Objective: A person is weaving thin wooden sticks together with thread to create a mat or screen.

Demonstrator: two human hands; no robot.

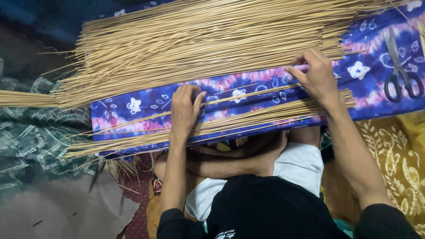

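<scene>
- Head view: you sit cross-legged with a board wrapped in blue, purple and pink tie-dye cloth lying across your lap; it serves as your work surface.
- Your left hand lies flat, fingers together and pressed down on the near row of thin, pale bamboo sticks along the board's front edge. It pins them; it grips nothing.
- Your right hand is arched, fingertips bent down onto the cloth at the edge of the large heap of the same pale sticks on the far side of the board. Whether a stick is pinched under those fingertips cannot be told.
- Judgement: keep the left palm steady so the near row stays parallel, and draw sticks across a few at a time; several stray ones already lie askew on the cloth between the two groups.
- Black-handled scissors rest on the cloth, to the right of your right hand and apart from it.
- Containers: none visible; every stick lies loose on the board, with ends overhanging its left edge above green patterned fabric. A yellow patterned cloth lies to the right.
</scene>
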